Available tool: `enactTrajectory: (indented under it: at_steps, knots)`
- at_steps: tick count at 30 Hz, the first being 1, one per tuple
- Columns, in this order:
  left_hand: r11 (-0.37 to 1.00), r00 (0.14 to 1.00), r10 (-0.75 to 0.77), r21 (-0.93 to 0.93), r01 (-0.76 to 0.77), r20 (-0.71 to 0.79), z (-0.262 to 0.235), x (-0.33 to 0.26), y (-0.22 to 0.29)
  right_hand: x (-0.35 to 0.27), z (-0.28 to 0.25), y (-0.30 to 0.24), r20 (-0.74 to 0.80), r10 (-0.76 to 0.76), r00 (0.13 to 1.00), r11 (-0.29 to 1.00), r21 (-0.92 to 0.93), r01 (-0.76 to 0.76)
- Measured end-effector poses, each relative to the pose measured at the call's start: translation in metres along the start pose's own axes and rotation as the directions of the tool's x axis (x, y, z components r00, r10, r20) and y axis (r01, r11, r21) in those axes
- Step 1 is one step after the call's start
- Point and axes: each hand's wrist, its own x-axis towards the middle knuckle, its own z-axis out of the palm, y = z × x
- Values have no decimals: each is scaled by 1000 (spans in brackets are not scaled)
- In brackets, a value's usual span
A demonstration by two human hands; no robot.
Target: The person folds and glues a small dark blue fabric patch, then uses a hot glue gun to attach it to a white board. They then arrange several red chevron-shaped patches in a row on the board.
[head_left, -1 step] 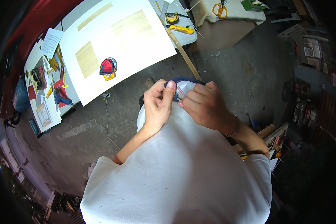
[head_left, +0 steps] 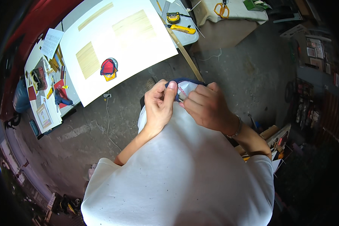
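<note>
Both of my hands are together in front of my white shirt, on a navy-edged white cloth piece (head_left: 182, 90) with a reddish stitched line. My left hand (head_left: 159, 105) pinches its left edge, thumb on top and fingers curled behind. Along the right side, the fingers of my right hand (head_left: 209, 107) are curled closed on the cloth, hiding much of it. A small pale bit shows by the right fingertips, too small to name. Beyond my hands to the left, a stack of red, navy and yellow patches (head_left: 109, 69) lies on a large white board (head_left: 120, 49).
Over the board's far right corner lie a yellow tape measure (head_left: 173, 17) and a yellow utility knife (head_left: 182, 29). Orange-handled scissors (head_left: 222, 11) rest on a covered surface farther right. A blue glue gun (head_left: 63, 98) sits among tools at left. A wooden strip (head_left: 186, 56) slants below the board.
</note>
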Motion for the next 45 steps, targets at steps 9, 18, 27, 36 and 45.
enactTrajectory:
  at_steps: [9, 18, 27, 36, 45]
  knots:
    - [998, 999, 13, 59, -10, -50, 8, 15, 0, -2, 1, 4, 14, -69, 998, 974, -215, 71]
    - [998, 998, -60, 37, 60, -12, -4, 16, -2, 3, 2, 6, 60, 29, 998, 948, -319, -9]
    - [856, 999, -24, 518, 2, 35, -4, 29, 19, 11, 8, 10, 89, -75, 993, 889, -446, 107]
    - [807, 980, -105, 591, -14, 166, -13, 18, 22, 9, 12, 12, 120, 3, 993, 959, -282, 32]
    - [979, 932, -170, 163, 122, 321, -22, 6, 17, 12, -22, 27, 169, -42, 985, 995, 100, 25]
